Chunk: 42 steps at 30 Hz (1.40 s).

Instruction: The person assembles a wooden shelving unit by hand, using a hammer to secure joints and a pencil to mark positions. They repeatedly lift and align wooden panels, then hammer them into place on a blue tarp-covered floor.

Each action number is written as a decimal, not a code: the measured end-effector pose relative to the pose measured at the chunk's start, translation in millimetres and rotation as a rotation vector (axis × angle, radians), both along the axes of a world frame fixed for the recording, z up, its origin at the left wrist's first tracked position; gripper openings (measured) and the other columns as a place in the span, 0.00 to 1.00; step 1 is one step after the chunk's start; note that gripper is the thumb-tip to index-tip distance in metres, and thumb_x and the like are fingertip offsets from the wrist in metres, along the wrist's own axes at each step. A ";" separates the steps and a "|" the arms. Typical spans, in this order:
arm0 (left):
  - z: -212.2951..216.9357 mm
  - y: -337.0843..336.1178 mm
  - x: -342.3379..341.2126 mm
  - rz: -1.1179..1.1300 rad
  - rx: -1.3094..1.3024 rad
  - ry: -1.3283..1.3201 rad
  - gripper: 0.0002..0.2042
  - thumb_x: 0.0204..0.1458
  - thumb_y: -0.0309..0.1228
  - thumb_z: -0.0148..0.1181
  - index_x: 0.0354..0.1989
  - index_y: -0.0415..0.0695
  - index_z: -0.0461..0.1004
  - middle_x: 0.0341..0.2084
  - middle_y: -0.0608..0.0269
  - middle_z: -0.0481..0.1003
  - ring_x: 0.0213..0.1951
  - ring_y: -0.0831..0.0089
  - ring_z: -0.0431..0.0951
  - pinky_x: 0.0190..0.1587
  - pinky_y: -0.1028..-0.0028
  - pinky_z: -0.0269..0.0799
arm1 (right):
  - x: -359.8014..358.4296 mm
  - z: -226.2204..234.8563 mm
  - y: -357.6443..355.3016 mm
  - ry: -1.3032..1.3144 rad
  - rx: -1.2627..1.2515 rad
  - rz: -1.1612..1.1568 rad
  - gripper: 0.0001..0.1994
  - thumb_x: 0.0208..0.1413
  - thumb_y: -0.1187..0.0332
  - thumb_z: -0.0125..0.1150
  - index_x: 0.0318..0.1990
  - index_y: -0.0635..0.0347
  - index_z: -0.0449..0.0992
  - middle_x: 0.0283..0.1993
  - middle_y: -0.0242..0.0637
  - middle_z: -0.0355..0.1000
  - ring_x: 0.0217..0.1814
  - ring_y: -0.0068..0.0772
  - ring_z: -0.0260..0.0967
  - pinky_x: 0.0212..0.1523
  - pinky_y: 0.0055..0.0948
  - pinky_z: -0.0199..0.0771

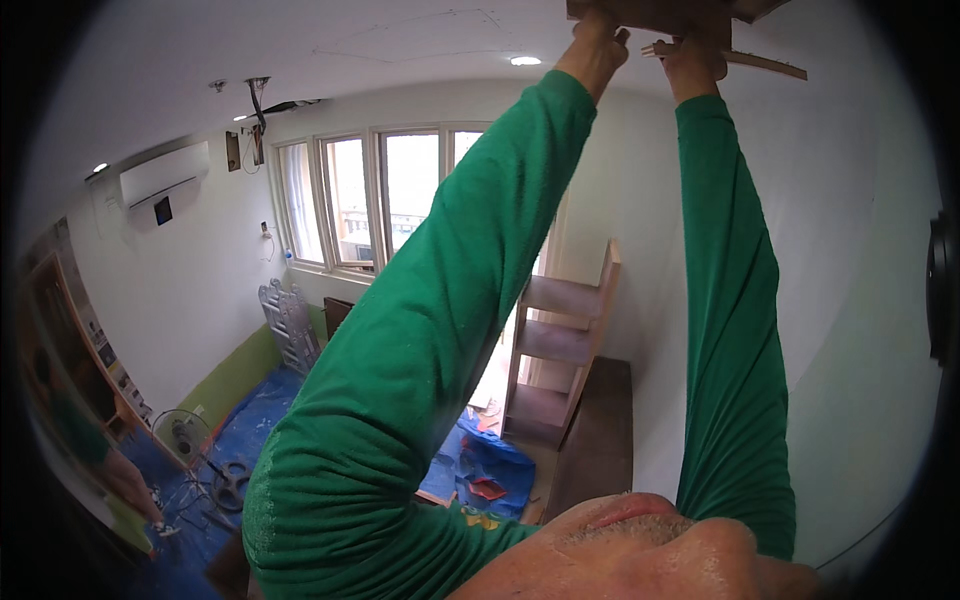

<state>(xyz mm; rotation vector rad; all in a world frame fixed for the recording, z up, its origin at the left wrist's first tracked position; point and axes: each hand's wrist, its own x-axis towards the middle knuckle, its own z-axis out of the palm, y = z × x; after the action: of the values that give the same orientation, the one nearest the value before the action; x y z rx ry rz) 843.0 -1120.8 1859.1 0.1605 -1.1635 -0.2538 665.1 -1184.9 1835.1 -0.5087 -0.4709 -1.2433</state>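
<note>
Both my arms, in green sleeves, reach up to the ceiling at the top right. My left hand (600, 45) is closed at the edge of a brown wooden panel (650, 12), its thumb showing below. The panel is cut off by the top of the view. Close by, my right hand (694, 64) is raised against the same brown wood, its fingers mostly hidden. A thin wooden strip (768, 66) sticks out to the right of that hand and shows a short end on its left. I cannot tell how firmly the right hand grips either piece.
Below stand a wooden shelf unit (556, 340) and a long brown board (598, 440). Blue sheeting (500, 465) covers the floor. A folded metal ladder (289, 325) leans by the windows (410, 180); a fan (183, 436) and another person (85, 430) are at far left. Wires (259, 105) hang from the ceiling.
</note>
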 end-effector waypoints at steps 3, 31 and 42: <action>-14.8 -22.2 -51.8 1.790 -0.251 -0.594 0.16 0.68 0.42 0.58 0.56 0.44 0.77 0.53 0.57 0.80 0.46 0.61 0.80 0.44 0.59 0.79 | -3.0 0.7 -11.5 -0.059 0.034 0.020 0.15 0.63 0.80 0.55 0.56 0.67 0.67 0.51 0.46 0.74 0.47 0.45 0.78 0.32 0.58 0.75; -371.8 135.4 -96.3 -0.242 0.157 0.285 0.23 0.71 0.44 0.51 0.66 0.43 0.68 0.61 0.56 0.73 0.65 0.61 0.72 0.71 0.59 0.68 | -30.4 -509.0 -28.6 0.878 -0.488 -0.677 0.27 0.68 0.49 0.57 0.65 0.56 0.65 0.48 0.36 0.72 0.41 0.31 0.71 0.40 0.36 0.75; -715.7 206.5 -107.3 -0.370 0.701 0.784 0.27 0.66 0.43 0.61 0.67 0.39 0.66 0.59 0.54 0.75 0.62 0.61 0.75 0.65 0.58 0.73 | -101.5 -724.2 93.2 1.400 -1.041 -0.459 0.31 0.57 0.63 0.69 0.67 0.57 0.67 0.57 0.56 0.71 0.61 0.63 0.70 0.62 0.49 0.69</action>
<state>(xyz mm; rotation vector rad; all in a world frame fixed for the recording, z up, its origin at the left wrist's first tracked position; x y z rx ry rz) 735.6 -914.3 1143.4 0.4161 -0.2758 -0.9588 563.6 -1091.7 1110.9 -2.2405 0.2944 -0.6761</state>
